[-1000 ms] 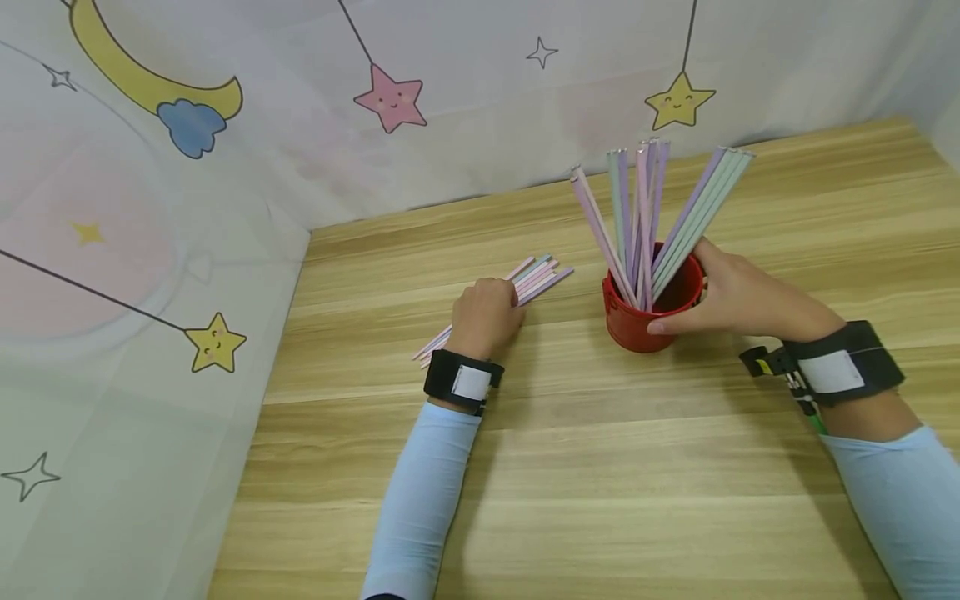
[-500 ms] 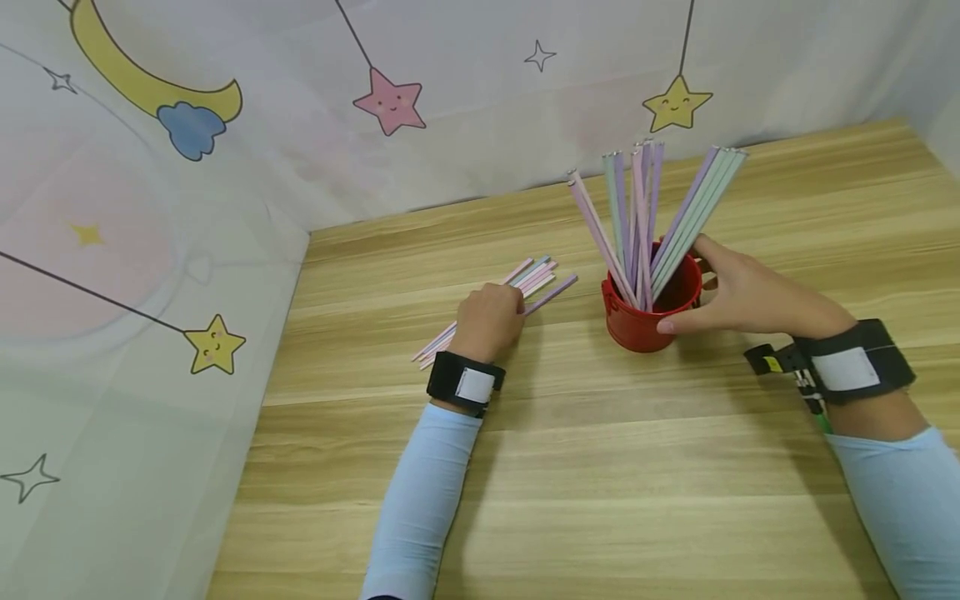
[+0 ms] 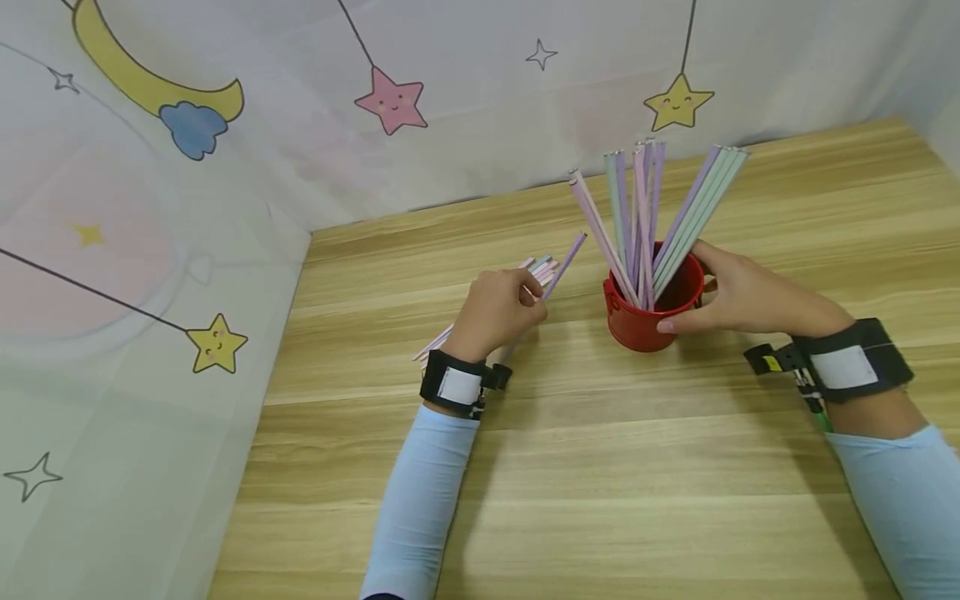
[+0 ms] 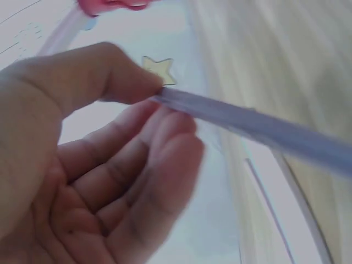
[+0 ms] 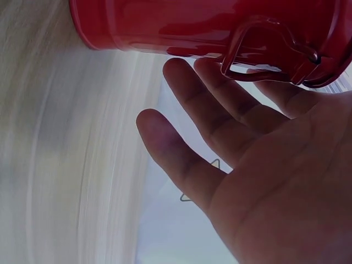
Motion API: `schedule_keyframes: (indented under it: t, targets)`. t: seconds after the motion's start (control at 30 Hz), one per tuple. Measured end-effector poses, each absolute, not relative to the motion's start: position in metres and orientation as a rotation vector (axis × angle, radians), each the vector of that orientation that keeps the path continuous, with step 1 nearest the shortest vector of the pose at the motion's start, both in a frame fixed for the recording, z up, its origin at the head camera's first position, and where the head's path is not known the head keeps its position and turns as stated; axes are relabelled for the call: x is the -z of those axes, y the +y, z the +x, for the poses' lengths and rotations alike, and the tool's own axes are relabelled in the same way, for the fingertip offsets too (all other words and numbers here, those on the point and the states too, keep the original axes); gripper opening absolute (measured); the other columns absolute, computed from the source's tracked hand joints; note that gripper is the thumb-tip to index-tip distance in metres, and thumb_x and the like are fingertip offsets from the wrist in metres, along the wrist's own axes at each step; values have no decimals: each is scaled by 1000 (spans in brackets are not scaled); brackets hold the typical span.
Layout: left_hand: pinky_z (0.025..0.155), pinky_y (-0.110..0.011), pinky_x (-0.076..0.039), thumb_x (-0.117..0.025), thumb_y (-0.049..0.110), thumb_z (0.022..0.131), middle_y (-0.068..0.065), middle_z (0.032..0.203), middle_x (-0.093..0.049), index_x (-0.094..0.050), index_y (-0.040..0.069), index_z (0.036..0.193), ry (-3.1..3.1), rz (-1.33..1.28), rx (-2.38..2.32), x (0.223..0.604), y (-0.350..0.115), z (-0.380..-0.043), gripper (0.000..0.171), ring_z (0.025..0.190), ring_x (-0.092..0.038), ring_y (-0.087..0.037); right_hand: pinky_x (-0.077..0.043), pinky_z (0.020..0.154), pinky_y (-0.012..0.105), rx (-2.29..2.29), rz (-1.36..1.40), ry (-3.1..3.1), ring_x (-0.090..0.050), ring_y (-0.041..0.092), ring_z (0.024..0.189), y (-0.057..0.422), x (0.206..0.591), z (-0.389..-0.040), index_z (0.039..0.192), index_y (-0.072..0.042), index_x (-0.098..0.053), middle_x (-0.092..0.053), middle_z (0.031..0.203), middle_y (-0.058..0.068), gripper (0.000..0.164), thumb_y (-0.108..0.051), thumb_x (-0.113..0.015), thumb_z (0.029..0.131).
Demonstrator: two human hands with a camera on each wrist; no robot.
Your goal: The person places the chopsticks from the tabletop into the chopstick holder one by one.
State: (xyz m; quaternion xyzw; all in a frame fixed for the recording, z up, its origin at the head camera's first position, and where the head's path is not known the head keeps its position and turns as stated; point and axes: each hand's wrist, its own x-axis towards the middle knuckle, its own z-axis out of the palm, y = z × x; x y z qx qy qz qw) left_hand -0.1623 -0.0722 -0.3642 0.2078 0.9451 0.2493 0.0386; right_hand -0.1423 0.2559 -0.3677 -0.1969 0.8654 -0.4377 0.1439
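Note:
My left hand [image 3: 498, 312] pinches a slim purple pencil [image 3: 566, 265] between thumb and fingertips. The pencil slants up over the table; in the left wrist view this purple pencil [image 4: 258, 124] runs off to the right. Beneath and behind the hand lies a loose bunch of pastel pencils [image 3: 546, 268], partly covered. A small red metal bucket [image 3: 637, 332] stands upright with several pastel pencils [image 3: 708, 208] leaning in it. My right hand [image 3: 757, 292] is at the bucket's right side, thumb by the front rim. In the right wrist view its fingers [image 4: 181, 159] cannot be matched, but the red bucket [image 5: 165, 25] sits beside loosely extended fingers.
Both hands work over a wood-grain table [image 3: 585, 492]. A pale cloth backdrop [image 3: 480, 150] with printed stars and a moon rises behind the table and along its left edge. Dark straps [image 3: 847, 362] circle both wrists.
My left hand has lifted the purple pencil off the bunch and tilted it upward, shifting slightly right. My right hand has loosened and drawn back a little; the bucket stays put.

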Motion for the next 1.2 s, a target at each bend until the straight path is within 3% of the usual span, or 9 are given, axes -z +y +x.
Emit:
schedule_keyframes:
  t: [0.2,0.43,0.6,0.9,1.0,1.2]
  targets:
    - [59,-27,-53,-71,12,87,2,79,-71,-71,8,94,2785,612,-1303,355,-79,-163,8,68,-67,-10,-54,85,27,1266,-571,2488,-57,27,117,257,369,-142,145,-13,-41,-57,134,10,80,-22,-87,81]
    - [65,-38,-61,-68,2,91,-15,84,-71,-65,-1,102,2403,487,-2120,345,-85,-160,13,70,-71,-31,-54,86,28,1274,-579,2488,-57,26,117,256,369,-142,145,-13,-41,-57,134,9,81,-21,-88,80]
    - [66,-36,-61,-66,-3,92,-15,86,-72,-62,-2,104,2163,480,-2523,337,-84,-157,13,70,-72,-22,-53,85,25,1254,-578,2491,-57,26,116,255,367,-142,145,-14,-41,-58,134,9,80,-22,-88,81]
    - [68,-36,-61,-68,0,92,-18,89,-73,-63,2,100,1979,567,-2850,324,-71,-150,10,75,-73,-24,-51,83,18,1246,-576,2493,-57,27,116,255,365,-141,146,-13,-40,-58,134,10,81,-22,-88,81]
    - [68,-36,-61,-69,0,92,-17,90,-74,-64,4,102,1989,617,-2844,323,-64,-147,11,77,-74,-24,-52,84,21,1249,-572,2490,-57,27,116,254,365,-141,146,-13,-40,-58,134,10,81,-22,-88,81]
    - [69,-37,-61,-69,-3,92,-16,91,-74,-63,-1,105,2066,727,-2738,327,-51,-145,14,79,-74,-22,-53,91,41,1242,-567,2494,-56,29,119,254,364,-141,147,-15,-39,-56,137,11,84,-23,-88,80]
